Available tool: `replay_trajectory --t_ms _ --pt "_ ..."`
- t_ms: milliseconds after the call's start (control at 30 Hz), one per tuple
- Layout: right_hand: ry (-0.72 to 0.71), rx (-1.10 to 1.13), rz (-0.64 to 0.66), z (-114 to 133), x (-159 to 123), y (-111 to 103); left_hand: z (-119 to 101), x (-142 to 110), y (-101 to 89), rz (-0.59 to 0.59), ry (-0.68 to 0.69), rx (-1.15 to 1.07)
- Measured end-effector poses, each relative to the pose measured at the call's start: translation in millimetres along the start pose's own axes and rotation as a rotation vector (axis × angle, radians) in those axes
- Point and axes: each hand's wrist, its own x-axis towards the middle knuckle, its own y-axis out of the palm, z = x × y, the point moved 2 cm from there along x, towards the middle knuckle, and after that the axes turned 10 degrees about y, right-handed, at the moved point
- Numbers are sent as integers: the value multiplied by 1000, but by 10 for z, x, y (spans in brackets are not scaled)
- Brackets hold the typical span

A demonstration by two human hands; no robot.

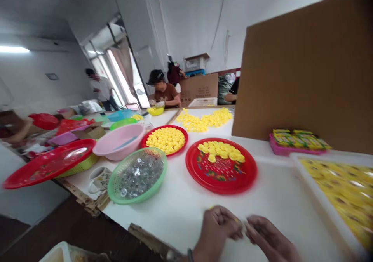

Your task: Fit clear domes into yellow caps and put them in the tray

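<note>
Over the white table, near its front edge, my left hand point(218, 227) is closed with fingers curled; bits of yellow show at its fingers, so it seems to hold a small yellow piece. Close beside it, my right hand point(266, 235) is pinched, its fingertips meeting those of the left. A small pale, see-through piece point(243, 228) shows between the fingertips, too blurred to name. Just beyond my hands lies a red tray point(221, 174) with several round yellow pieces point(223, 149) at its far side. To the left, a green basket point(112, 192) holds clear plastic parts point(140, 176).
A white tray point(317, 192) of yellow pieces stands at right, below a tall cardboard sheet point(303, 72). A pink tray point(279, 150) holds yellow packets. Farther left are a second red tray point(145, 142), a pink basin point(101, 147) and a mug point(94, 184). A co-worker point(166, 95) sits opposite.
</note>
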Motion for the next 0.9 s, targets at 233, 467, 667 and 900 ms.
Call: replay_trajectory --t_ms 233,467,667,900 --pt "-74 18 58 -29 -67 61 -35 13 -92 21 8 60" --pt "-217 -173 111 6 -108 -31 -8 20 -110 136 -140 -22" --pt "-48 124 8 -122 -39 19 66 -9 -86 102 -172 -159" --pt "-126 -86 44 -16 -85 35 67 9 -128 59 -76 -13"
